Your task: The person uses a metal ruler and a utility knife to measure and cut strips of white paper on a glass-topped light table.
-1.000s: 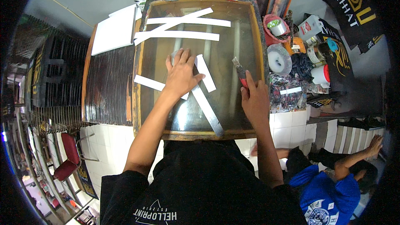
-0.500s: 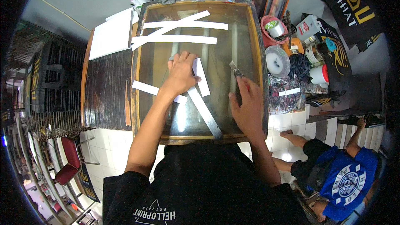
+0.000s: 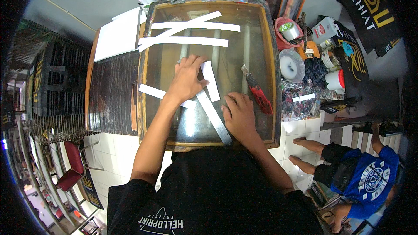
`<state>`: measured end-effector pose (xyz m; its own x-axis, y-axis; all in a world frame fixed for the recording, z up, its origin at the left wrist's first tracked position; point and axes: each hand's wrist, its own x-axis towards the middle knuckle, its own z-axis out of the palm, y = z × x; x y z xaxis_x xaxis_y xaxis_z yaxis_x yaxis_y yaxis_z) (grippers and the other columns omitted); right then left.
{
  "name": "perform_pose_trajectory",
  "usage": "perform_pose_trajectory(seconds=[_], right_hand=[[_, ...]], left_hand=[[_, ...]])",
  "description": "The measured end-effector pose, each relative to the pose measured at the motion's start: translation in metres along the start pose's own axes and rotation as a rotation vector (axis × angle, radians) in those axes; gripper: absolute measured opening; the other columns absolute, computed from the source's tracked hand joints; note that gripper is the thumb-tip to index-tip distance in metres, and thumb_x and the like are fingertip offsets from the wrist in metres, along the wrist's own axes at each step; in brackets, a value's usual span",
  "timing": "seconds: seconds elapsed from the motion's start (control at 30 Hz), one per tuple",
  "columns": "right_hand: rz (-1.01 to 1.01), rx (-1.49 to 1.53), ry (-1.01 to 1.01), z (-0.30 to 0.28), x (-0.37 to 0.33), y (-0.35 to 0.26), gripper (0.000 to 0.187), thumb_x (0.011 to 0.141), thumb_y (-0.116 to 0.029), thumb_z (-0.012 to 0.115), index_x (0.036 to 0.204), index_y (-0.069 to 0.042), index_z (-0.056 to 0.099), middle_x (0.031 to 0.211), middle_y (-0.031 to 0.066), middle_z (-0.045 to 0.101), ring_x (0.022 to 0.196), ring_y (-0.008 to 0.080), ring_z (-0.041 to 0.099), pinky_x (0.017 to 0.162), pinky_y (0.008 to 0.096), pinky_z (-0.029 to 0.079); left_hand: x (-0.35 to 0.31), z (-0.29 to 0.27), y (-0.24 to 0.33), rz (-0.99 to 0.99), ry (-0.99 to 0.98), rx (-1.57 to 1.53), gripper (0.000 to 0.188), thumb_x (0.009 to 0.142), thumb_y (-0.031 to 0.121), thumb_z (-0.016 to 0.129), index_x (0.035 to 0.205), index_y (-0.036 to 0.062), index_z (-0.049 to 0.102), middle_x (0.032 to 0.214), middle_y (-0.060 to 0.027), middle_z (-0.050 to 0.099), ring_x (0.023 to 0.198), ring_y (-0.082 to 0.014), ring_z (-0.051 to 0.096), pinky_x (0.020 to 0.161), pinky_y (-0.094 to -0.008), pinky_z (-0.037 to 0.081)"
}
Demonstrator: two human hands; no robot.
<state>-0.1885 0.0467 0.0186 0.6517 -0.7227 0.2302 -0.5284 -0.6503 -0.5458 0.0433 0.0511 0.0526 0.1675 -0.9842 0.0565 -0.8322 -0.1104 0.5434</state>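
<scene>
"Is your left hand gripping the ruler?"

"Can't tell; it covers the upper end. Your right hand is slack, between ruler and knife, both lying on the glass."

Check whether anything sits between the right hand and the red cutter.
Nothing visible does: the red cutter lies on the glass top just right of the right hand. The metal straightedge, under the left hand, is on the right hand's other side.

knife: red and black | ruler: silver | strips: plain white
</scene>
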Motion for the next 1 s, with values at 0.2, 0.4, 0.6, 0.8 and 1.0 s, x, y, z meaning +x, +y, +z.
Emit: perform_pose_trajectory(seconds=[0.2, 0.4, 0.6, 0.8, 1.0], right_hand=[[-0.008, 0.010, 0.042, 0.001, 0.004, 0.001, 0.032, 0.083, -0.013, 0.069, 0.112, -0.002, 0.063, 0.116, 0.0137, 0.059, 0.108, 0.0345, 0.056, 0.090, 0.0489, 0.044], [-0.008, 0.027, 0.036, -0.003, 0.007, 0.002, 0.032, 0.081, -0.012, 0.071, 0.111, -0.002, 0.064, 0.115, 0.0131, 0.059, 0.106, 0.0342, 0.056, 0.089, 0.0483, 0.044], [-0.021, 0.035, 0.052, -0.001, 0.009, 0.004, 0.033, 0.081, -0.013, 0.071, 0.112, -0.002, 0.064, 0.114, 0.0134, 0.060, 0.106, 0.0350, 0.056, 0.089, 0.0492, 0.044], [-0.016, 0.043, 0.064, 0.004, 0.016, 0.003, 0.033, 0.084, -0.017, 0.069, 0.114, -0.004, 0.065, 0.112, 0.0135, 0.059, 0.105, 0.0355, 0.055, 0.090, 0.0496, 0.044], [-0.037, 0.005, 0.002, 0.007, 0.023, 0.003, 0.034, 0.087, -0.018, 0.067, 0.118, -0.005, 0.065, 0.114, 0.0138, 0.058, 0.106, 0.0351, 0.054, 0.091, 0.0498, 0.043]], left_hand=[[0.000, -0.001, 0.001, 0.010, -0.007, 0.002, 0.064, 0.072, 0.013, 0.081, 0.132, 0.0082, 0.060, 0.124, -0.0124, 0.059, 0.118, -0.0342, 0.052, 0.102, -0.0463, 0.038], [0.005, -0.002, 0.005, -0.024, -0.040, 0.004, 0.066, 0.071, 0.013, 0.081, 0.133, 0.0069, 0.059, 0.121, -0.0130, 0.059, 0.118, -0.0344, 0.052, 0.104, -0.0461, 0.038], [0.012, -0.002, 0.004, -0.049, -0.063, -0.040, 0.068, 0.071, 0.013, 0.082, 0.134, 0.0059, 0.057, 0.122, -0.0146, 0.057, 0.119, -0.0355, 0.052, 0.106, -0.0483, 0.038], [0.009, 0.000, 0.007, -0.047, -0.041, 0.011, 0.066, 0.070, 0.011, 0.082, 0.131, 0.0047, 0.058, 0.121, -0.0156, 0.057, 0.121, -0.0373, 0.051, 0.106, -0.0474, 0.040], [0.025, -0.002, 0.007, -0.193, -0.196, -0.154, 0.058, 0.069, 0.007, 0.081, 0.124, 0.0037, 0.061, 0.116, -0.0168, 0.058, 0.118, -0.0389, 0.053, 0.104, -0.0465, 0.042]])
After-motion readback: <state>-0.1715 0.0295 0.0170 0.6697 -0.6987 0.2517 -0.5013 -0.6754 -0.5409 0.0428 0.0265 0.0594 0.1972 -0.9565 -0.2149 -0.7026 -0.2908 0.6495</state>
